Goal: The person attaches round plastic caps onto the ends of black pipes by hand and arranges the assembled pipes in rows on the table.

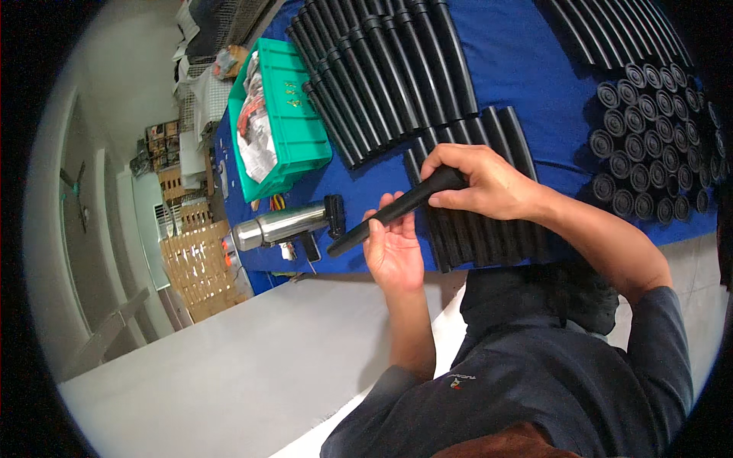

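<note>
Black tube [393, 216] held in both hands, over the near part of the blue cloth [504, 46]. Right hand [496, 183]: closed round the thick end, thumb below, fingers curled over the top. Left hand [395, 256]: palm up, fingers behind the shaft, thumb on the near side; a narrow, light-looking pinch. How hard either presses cannot be told.

Handling, my judgement: let the right hand carry the weight and set the angle; use the left as a cradle that steadies and guides. Any turn is best made about the tube's own length, left fingers loose enough to let it slip round. The surface looks smooth, so a slack right grip might lose it. Keep the thin tip away from the steel flask [279, 227], near it on the left.

Orientation: long axis aslant, thin end toward the person's left and nearer the body, thick end right and farther off. It lies across the run of the nearer tubes [519, 141], not in line with them. Bore at either end: not visible from here.
</note>
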`<control>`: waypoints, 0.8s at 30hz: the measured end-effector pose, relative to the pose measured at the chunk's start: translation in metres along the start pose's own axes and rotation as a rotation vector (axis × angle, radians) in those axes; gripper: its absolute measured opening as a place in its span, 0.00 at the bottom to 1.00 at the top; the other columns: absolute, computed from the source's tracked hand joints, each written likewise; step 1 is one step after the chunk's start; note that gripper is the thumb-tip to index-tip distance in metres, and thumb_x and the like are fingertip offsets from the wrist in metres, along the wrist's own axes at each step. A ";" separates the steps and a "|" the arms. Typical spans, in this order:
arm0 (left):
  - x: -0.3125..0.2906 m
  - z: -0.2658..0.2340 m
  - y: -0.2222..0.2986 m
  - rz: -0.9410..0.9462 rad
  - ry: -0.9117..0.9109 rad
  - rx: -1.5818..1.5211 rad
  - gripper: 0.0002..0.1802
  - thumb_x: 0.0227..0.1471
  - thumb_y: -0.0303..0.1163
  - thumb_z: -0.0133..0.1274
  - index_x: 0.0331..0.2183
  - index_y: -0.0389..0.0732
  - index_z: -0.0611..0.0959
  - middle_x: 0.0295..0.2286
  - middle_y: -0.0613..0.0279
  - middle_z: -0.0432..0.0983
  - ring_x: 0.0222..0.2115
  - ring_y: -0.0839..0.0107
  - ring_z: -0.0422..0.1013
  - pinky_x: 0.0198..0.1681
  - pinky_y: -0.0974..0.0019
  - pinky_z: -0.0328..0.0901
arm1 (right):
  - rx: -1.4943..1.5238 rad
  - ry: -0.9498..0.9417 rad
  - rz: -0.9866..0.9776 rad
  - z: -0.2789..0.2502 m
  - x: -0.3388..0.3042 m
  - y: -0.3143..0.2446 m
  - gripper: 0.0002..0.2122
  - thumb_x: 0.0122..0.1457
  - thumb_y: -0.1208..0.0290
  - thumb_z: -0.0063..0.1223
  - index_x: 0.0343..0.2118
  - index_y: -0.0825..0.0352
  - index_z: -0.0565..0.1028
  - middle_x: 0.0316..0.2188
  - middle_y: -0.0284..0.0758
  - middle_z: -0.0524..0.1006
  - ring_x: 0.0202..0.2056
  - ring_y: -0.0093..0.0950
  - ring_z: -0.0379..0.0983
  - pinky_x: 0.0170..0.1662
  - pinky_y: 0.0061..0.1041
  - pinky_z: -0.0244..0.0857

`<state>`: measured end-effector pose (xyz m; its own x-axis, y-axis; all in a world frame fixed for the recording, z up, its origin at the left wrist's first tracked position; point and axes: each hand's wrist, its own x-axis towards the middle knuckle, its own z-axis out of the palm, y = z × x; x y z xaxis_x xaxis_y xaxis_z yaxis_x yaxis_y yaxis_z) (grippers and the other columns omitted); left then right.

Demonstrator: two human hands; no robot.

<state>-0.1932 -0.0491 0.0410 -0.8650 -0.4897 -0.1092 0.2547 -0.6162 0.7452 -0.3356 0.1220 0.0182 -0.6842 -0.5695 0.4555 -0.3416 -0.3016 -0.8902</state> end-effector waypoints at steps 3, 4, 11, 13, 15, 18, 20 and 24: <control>-0.002 -0.001 0.002 0.004 -0.009 -0.004 0.11 0.61 0.30 0.48 0.42 0.36 0.78 0.49 0.45 0.73 0.55 0.53 0.66 0.62 0.49 0.61 | 0.203 -0.071 0.288 -0.002 -0.001 -0.009 0.13 0.52 0.74 0.63 0.38 0.70 0.73 0.28 0.35 0.75 0.32 0.22 0.72 0.37 0.26 0.65; -0.003 0.000 0.002 0.008 0.016 0.014 0.11 0.61 0.30 0.48 0.42 0.36 0.78 0.49 0.45 0.73 0.54 0.53 0.67 0.62 0.49 0.61 | 0.169 -0.100 0.296 -0.003 0.000 -0.009 0.13 0.51 0.72 0.63 0.38 0.70 0.73 0.28 0.38 0.76 0.32 0.27 0.74 0.37 0.28 0.66; -0.002 -0.001 -0.001 -0.013 -0.025 0.015 0.16 0.62 0.33 0.46 0.48 0.35 0.75 0.52 0.43 0.69 0.55 0.52 0.65 0.58 0.51 0.65 | 0.354 0.041 0.311 0.002 -0.003 0.003 0.15 0.51 0.73 0.64 0.40 0.70 0.72 0.27 0.35 0.75 0.27 0.25 0.73 0.32 0.25 0.67; -0.007 0.009 0.004 0.007 -0.060 0.002 0.18 0.63 0.33 0.44 0.51 0.35 0.73 0.54 0.42 0.67 0.56 0.51 0.64 0.58 0.51 0.66 | 0.667 0.119 0.507 -0.001 0.004 -0.006 0.19 0.53 0.73 0.63 0.46 0.69 0.70 0.27 0.31 0.74 0.27 0.19 0.72 0.30 0.18 0.68; -0.010 0.019 0.001 0.108 -0.176 0.109 0.22 0.63 0.34 0.42 0.56 0.37 0.68 0.56 0.41 0.63 0.57 0.48 0.62 0.57 0.50 0.66 | 0.743 0.351 0.471 -0.005 0.007 -0.003 0.24 0.53 0.73 0.63 0.51 0.72 0.65 0.26 0.32 0.74 0.27 0.20 0.72 0.29 0.19 0.68; -0.009 0.018 0.006 0.185 -0.139 0.149 0.24 0.63 0.34 0.42 0.58 0.38 0.65 0.57 0.38 0.61 0.58 0.45 0.60 0.57 0.49 0.66 | 0.797 0.531 0.475 -0.014 0.007 0.009 0.29 0.55 0.72 0.62 0.55 0.76 0.60 0.25 0.33 0.74 0.27 0.21 0.73 0.31 0.20 0.69; -0.012 0.017 0.007 0.239 -0.055 0.335 0.24 0.62 0.30 0.44 0.58 0.37 0.64 0.55 0.35 0.62 0.56 0.47 0.63 0.54 0.51 0.69 | 0.798 0.580 0.473 -0.014 0.008 0.011 0.27 0.55 0.71 0.62 0.53 0.75 0.62 0.25 0.33 0.75 0.27 0.21 0.73 0.31 0.20 0.69; -0.022 0.031 -0.012 0.403 -0.121 0.545 0.27 0.57 0.23 0.51 0.57 0.33 0.65 0.55 0.34 0.63 0.55 0.49 0.66 0.54 0.50 0.68 | 0.863 0.419 0.455 -0.002 0.008 0.000 0.13 0.60 0.70 0.57 0.43 0.71 0.69 0.27 0.31 0.75 0.29 0.19 0.73 0.32 0.20 0.69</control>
<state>-0.1907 -0.0115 0.0548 -0.7985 -0.5240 0.2962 0.3400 0.0134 0.9403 -0.3422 0.1187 0.0221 -0.8561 -0.5060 -0.1053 0.4630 -0.6604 -0.5911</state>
